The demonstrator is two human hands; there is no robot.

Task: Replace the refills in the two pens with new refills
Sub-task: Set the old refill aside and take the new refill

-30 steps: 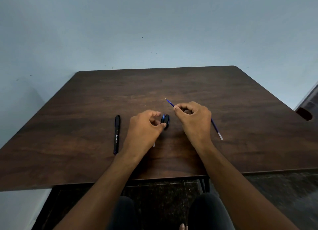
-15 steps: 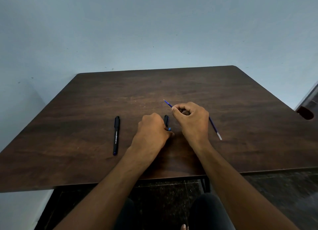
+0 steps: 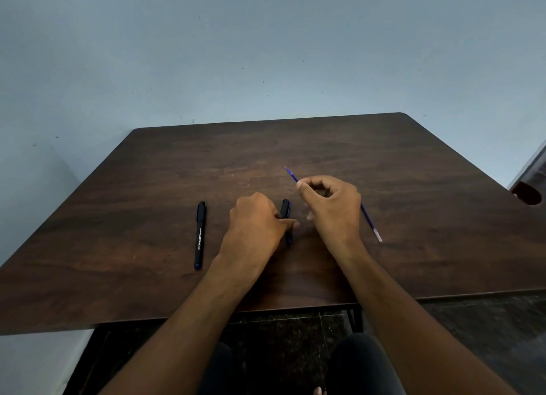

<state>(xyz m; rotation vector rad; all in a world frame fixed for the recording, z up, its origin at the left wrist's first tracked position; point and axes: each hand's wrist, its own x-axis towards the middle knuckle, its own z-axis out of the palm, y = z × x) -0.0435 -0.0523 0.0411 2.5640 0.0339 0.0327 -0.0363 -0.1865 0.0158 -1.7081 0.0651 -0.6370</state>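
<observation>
left hand (image 3: 255, 222) grips pen (image 3: 285, 209) | right hand (image 3: 332, 205) pinches refill (image 3: 367, 216) | hands just apart

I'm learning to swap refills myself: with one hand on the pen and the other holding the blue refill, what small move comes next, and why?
Probably bring the refill down to the pen and line it up with the barrel's open end. The right hand already pinches the refill above the table, and the left hand grips the pen.
</observation>
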